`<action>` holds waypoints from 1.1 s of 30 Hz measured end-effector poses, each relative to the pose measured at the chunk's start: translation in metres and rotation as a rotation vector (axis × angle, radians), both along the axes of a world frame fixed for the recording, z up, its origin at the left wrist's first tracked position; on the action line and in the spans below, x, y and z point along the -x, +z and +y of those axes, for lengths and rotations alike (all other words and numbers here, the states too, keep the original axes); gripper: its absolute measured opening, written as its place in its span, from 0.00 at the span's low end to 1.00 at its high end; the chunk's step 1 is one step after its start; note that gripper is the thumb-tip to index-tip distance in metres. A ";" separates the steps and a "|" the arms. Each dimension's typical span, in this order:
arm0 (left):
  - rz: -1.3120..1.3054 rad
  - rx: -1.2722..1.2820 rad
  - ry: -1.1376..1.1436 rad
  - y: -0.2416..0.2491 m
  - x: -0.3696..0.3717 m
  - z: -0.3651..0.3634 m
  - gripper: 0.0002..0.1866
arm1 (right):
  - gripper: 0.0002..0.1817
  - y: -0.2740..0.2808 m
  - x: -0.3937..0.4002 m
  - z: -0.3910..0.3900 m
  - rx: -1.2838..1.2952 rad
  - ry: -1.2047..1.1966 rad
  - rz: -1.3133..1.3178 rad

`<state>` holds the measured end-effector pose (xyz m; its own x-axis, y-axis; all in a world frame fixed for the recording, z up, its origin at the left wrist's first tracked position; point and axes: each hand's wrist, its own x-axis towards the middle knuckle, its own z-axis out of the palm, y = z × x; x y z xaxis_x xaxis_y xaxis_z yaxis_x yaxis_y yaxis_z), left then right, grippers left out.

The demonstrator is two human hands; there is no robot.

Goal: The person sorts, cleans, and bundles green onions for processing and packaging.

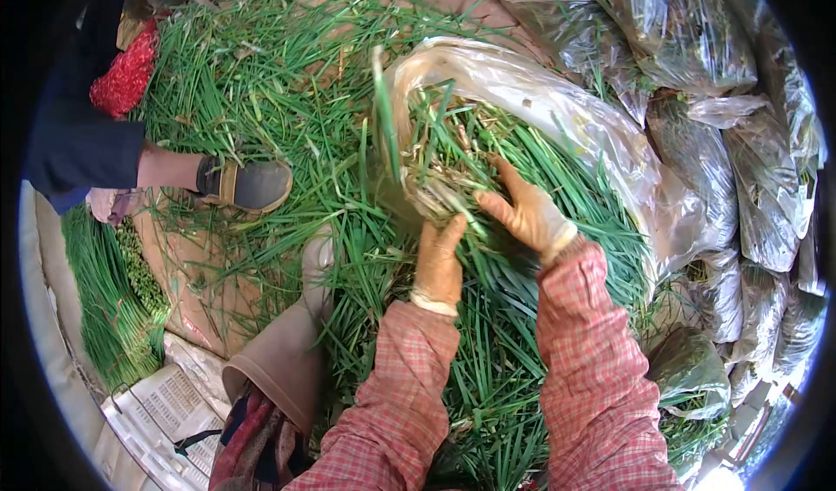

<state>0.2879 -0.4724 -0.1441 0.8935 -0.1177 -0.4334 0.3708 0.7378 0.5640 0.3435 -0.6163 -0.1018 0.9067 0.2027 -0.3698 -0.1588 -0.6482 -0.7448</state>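
Observation:
Both hands wear tan gloves under red checked sleeves. My left hand [439, 263] is closed round the lower end of a bunch of green stalks [435, 193] with pale, dry bases. Just right of it, my right hand [527, 208] has its thumb and fingers apart beside the bunch, with nothing visible held in it. Below and behind both hands lies a large clear plastic bag [522, 86], its mouth open, full of long green stalks [566, 156].
Loose green leaves [261, 82] cover the floor. Filled plastic bags [688, 160] are stacked at the right. Another person's shoe [252, 184] and a red net [126, 77] are at the left, above a tied green bundle [109, 291]. A boot [283, 352] stands lower left.

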 end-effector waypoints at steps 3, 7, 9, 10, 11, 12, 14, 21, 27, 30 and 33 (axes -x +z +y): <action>-0.144 -0.370 -0.098 0.019 0.016 -0.023 0.32 | 0.59 0.021 0.019 0.005 -0.108 0.092 -0.027; -0.214 -0.681 -0.182 0.051 0.049 -0.048 0.36 | 0.62 0.075 0.032 0.003 -0.036 0.161 -0.050; -0.381 -0.696 -0.252 0.061 0.059 -0.056 0.37 | 0.61 0.084 0.037 -0.005 -0.033 0.124 -0.059; -0.359 -0.582 -0.254 0.068 0.061 -0.059 0.38 | 0.61 0.089 0.039 -0.008 -0.037 0.110 -0.066; -0.338 -0.474 -0.256 0.076 0.062 -0.061 0.38 | 0.60 0.095 0.040 -0.012 -0.132 0.029 0.036; -0.314 -0.372 -0.259 0.083 0.062 -0.061 0.39 | 0.55 0.102 0.041 -0.014 -0.243 -0.068 0.145; -0.368 -0.209 -0.236 0.083 0.062 -0.058 0.39 | 0.47 0.101 0.044 -0.024 -0.300 -0.108 0.188; -0.399 -0.124 -0.810 0.105 0.004 0.025 0.22 | 0.27 0.096 0.041 -0.069 -0.348 -0.125 0.133; -0.369 -1.864 -0.397 0.030 -0.193 0.033 0.34 | 0.31 0.099 0.035 -0.107 -0.563 -0.193 0.186; -0.644 -2.033 -0.418 0.005 -0.198 0.024 0.11 | 0.34 0.104 0.042 -0.131 -0.619 -0.217 0.136; -0.515 -1.710 -0.191 -0.012 -0.206 0.043 0.16 | 0.34 0.104 0.054 -0.176 -0.549 -0.214 -0.086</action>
